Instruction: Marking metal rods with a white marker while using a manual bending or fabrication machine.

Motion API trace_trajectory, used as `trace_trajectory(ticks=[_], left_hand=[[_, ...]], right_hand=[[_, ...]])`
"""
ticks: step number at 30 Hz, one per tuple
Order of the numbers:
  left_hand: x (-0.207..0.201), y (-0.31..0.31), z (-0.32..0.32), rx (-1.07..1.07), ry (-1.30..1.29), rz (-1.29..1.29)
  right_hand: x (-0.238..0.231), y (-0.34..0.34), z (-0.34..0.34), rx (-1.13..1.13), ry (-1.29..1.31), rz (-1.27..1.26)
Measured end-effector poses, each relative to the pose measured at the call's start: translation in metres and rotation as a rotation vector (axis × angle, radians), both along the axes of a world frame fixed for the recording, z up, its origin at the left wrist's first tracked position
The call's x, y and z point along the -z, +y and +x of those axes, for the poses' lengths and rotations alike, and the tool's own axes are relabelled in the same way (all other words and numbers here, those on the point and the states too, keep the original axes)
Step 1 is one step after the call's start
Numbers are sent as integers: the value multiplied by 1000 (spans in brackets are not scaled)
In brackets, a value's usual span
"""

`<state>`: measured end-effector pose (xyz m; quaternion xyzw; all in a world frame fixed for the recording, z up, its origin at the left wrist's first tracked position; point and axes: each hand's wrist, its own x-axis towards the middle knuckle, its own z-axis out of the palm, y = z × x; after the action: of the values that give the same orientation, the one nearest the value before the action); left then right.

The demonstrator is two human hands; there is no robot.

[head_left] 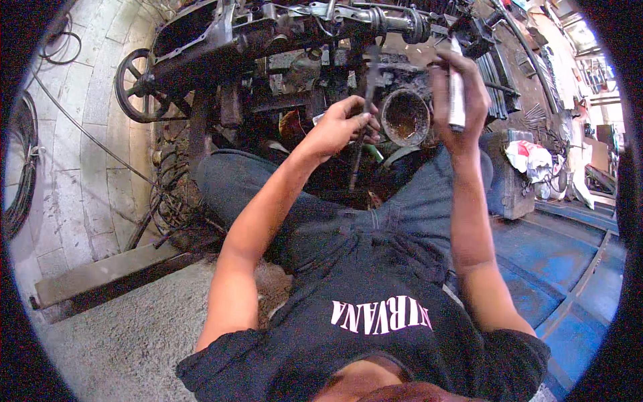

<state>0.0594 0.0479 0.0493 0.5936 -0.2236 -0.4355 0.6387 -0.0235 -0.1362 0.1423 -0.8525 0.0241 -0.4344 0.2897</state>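
Note:
My left hand (345, 125) is closed around a thin dark rod (358, 164), which stands nearly upright between my knees. Its upper end is smeared by motion. Higher up on the right, my right hand (471, 94) grips a white cylinder-shaped stick (457, 100) with a dark lower end. Blur hides what kind of stick it is. Between the two hands sits a round metal container (406, 119) with a brown, wet-looking or rusty inside. My right hand is apart from the rod and beside the container's rim.
A greasy metal machine (268, 33) with a spoked handwheel (137, 85) spans the far side. Black cables (161, 201) and a metal beam (107, 273) lie to the left. On the right are a grey box (512, 177), a white plastic bag (529, 159) and blue metal panels (556, 261).

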Motion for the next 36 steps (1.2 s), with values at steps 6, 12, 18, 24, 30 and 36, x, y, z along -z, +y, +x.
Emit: trace_trajectory(ticks=[6, 12, 18, 24, 30, 36], left_hand=[[28, 8, 12, -187, 316, -91], [40, 17, 18, -258, 82, -9], [34, 15, 16, -321, -35, 9], [25, 8, 5, -461, -426, -95], [24, 13, 15, -463, -477, -119], [21, 14, 22, -444, -341, -166]], right_hand=[[64, 36, 1, -105, 94, 936], [107, 65, 16, -120, 132, 966], [119, 71, 14, -107, 176, 952], [128, 87, 8, -78, 174, 803], [120, 95, 3, -202, 329, 708], [99, 96, -1, -232, 344, 747]])
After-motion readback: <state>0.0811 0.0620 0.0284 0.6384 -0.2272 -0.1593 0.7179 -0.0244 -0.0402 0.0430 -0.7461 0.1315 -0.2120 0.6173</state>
